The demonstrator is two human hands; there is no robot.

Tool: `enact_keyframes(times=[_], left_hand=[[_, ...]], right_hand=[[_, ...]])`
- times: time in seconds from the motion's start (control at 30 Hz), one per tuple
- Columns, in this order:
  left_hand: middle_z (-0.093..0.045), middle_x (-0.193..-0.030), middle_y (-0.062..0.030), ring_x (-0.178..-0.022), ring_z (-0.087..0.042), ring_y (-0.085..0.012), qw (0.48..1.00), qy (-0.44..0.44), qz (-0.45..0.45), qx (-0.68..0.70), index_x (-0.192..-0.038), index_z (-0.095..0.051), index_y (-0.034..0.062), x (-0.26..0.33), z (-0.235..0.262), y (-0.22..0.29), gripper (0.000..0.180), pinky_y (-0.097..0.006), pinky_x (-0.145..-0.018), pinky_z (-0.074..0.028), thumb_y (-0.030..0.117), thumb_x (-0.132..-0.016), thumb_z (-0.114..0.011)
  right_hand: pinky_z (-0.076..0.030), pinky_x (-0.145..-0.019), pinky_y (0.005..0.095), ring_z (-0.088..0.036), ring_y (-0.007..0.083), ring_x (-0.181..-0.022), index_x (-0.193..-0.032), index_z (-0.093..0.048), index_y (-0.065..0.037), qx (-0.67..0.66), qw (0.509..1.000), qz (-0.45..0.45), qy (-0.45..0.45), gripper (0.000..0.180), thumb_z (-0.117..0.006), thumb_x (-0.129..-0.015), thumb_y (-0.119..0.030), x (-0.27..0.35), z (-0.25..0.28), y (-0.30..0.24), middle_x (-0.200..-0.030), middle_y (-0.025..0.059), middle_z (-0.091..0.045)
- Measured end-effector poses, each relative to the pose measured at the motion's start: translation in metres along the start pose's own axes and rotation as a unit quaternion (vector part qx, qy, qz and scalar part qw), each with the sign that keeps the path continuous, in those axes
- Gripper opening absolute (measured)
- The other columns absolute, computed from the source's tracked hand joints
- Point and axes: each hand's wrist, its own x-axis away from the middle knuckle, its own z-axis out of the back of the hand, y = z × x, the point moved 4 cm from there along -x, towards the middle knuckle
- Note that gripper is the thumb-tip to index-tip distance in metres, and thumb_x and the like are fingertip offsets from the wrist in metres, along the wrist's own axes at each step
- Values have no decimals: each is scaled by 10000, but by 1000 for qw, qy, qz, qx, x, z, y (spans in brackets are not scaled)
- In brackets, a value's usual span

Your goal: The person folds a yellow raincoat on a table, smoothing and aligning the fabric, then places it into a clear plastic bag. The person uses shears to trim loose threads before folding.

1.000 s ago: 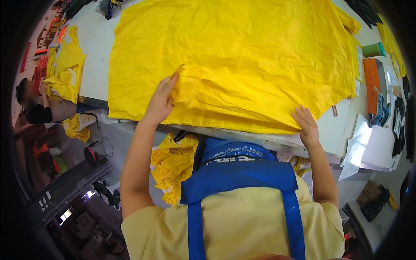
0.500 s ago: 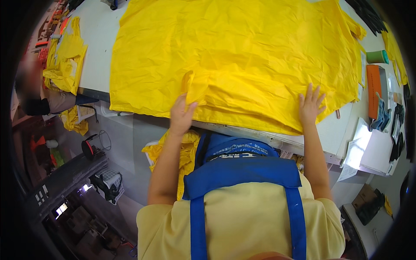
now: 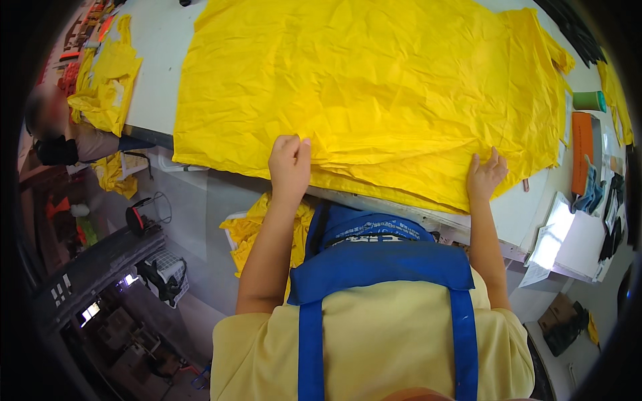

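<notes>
A large, creased yellow garment (image 3: 374, 80) of thin, shiny fabric is spread over the white worktable, its near edge hanging slightly over the table's front. My left hand (image 3: 290, 167) is closed on a fold near that edge, thumb pressed against the fingers. Further right, my right hand (image 3: 487, 177) rests on the garment close to its near right corner, fingers slightly bent and apart. Between the two hands the fabric runs in long, stretched folds. The pinched part is hidden inside my left hand.
On the right lie an orange box (image 3: 582, 150), a green spool (image 3: 590, 101), a blue cloth (image 3: 588, 187) and white papers (image 3: 547, 230). Another yellow garment (image 3: 110, 87) lies at far left, near a person (image 3: 57, 130). Yellow fabric (image 3: 251, 230) hangs below the table's front edge.
My left hand has turned and lowered the raised yellow flap onto the garment, moving slightly right. The right hand's flat, spread fingers have bent. The view has shifted a little.
</notes>
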Motion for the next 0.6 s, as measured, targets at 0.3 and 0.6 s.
enact_keyframes(times=[0.3, 0.6], left_hand=[[-616, -1090, -168, -1013, -591, -309, 997, 16, 61, -40, -1257, -519, 41, -50, -34, -69, 356, -346, -861, -461, 147, -917, -513], [-339, -1459, -144, -1357, -281, -357, 898, -94, -205, -377, -1398, -395, 208, -32, -74, -30, 554, -563, -1101, -121, 401, -892, -505]], right_hand=[[-93, -1062, 642, -167, 495, -1345, -1438, -301, -144, 100, 990, -72, -74, 658, -424, -916, -525, -8, -7, 7, -1468, 198, -247], [-60, -1056, 663, -126, 489, -1369, -1468, -254, -219, 150, 980, -80, -106, 670, -347, -916, -587, -9, -7, 1, -1525, 178, -169]])
